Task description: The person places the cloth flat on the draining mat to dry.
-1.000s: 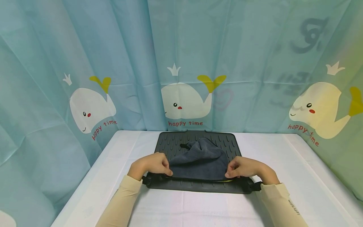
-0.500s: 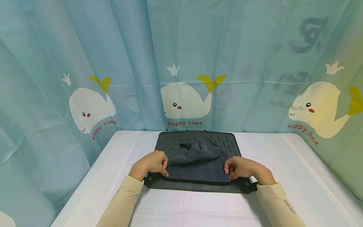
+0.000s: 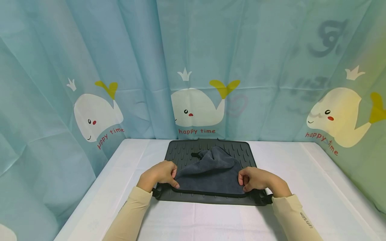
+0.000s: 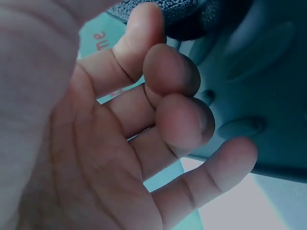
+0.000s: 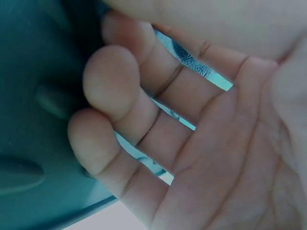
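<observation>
A dark grey cloth (image 3: 211,182) with a black border lies on a black ridged mat (image 3: 181,150). Its front part is spread fairly flat, while the back is bunched into a raised fold. My left hand (image 3: 161,174) pinches the cloth's front left corner between thumb and forefinger. At the front right corner, my right hand (image 3: 259,179) pinches the border in the same way. The left wrist view has the cloth (image 4: 184,12) beyond the forefinger, with the other fingers loosely bent over the mat. A sliver of cloth (image 5: 189,60) appears between the right hand's fingers.
The mat lies on a white-covered table (image 3: 196,221), near its back edge. A short black tab (image 3: 196,155) sticks out at the cloth's back left. Behind hangs a blue-green curtain (image 3: 256,60) printed with whales, also closing off both sides.
The cloth's front edge has come slightly nearer and lies flatter, hiding a yellow strip that showed beneath it. Both hands have shifted a little to the left, keeping the corners.
</observation>
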Tool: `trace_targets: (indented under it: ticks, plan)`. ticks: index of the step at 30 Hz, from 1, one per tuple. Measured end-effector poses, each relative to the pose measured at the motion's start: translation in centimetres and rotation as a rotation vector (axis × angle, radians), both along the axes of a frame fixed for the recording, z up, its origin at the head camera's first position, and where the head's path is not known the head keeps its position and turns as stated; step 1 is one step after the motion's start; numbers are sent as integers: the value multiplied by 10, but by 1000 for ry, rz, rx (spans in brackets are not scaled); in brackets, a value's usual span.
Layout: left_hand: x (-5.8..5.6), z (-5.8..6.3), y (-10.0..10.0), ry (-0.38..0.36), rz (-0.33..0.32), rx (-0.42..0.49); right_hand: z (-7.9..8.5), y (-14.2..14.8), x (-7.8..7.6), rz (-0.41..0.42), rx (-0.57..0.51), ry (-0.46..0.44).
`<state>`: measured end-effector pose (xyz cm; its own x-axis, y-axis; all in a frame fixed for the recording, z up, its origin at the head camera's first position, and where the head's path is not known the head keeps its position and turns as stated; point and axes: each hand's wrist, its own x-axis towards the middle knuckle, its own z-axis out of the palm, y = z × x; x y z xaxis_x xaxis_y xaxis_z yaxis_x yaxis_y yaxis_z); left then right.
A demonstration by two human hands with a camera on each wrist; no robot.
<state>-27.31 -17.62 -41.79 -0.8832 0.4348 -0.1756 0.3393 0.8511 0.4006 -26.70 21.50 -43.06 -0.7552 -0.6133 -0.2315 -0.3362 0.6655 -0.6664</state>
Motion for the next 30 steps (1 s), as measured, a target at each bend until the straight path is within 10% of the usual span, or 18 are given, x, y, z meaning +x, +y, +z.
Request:
trace_targets:
  ticks: [6,12,30]
  plan:
    - [-3,2,-4,-13,-43,153,2,0,-2,38,-14,-6]
    - [-6,4,-3,129,-29,261,5,-2,-6,17,-20,34]
    - [-25,12,15,306,127,288,5,-8,-16,-262,-253,336]
